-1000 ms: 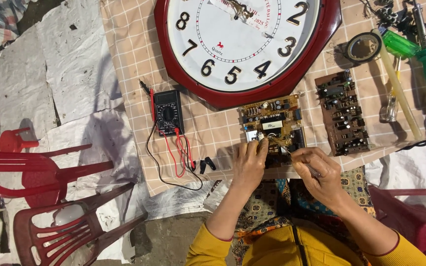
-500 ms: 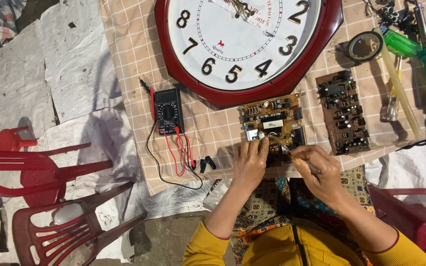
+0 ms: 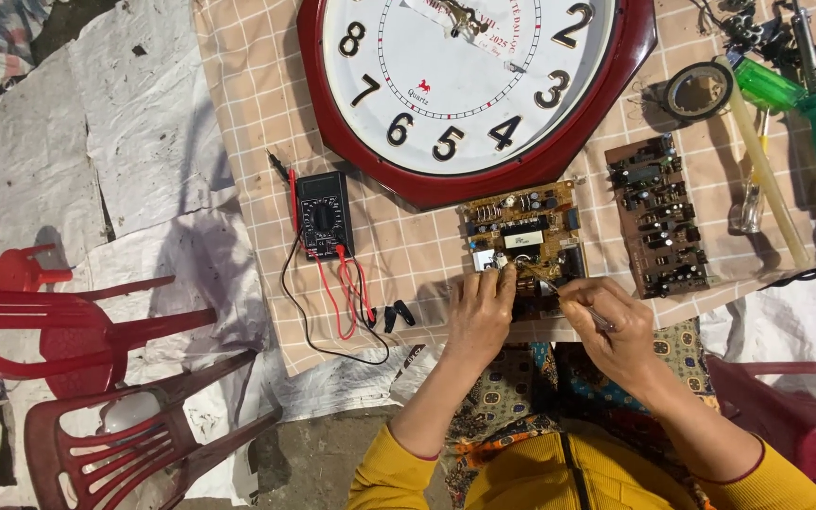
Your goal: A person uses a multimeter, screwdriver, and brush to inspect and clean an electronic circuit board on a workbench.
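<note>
1. Fingers of the left hand are pressing down on the near edge of a yellow circuit board, steadying it at centre frame.
2. Fingers of the right hand are pinching a thin metal tool, its tip touching that board.
3. Lying just right is a brown circuit board.
4. Sitting above both is a red-rimmed wall clock.
5. Resting left on the checked table is a black multimeter.

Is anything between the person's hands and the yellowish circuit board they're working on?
Nothing visible. The left hand rests directly on the near edge of the yellowish circuit board, and the right hand brings a thin metal tool straight to it. The multimeter lies off to the left, apart.
</note>
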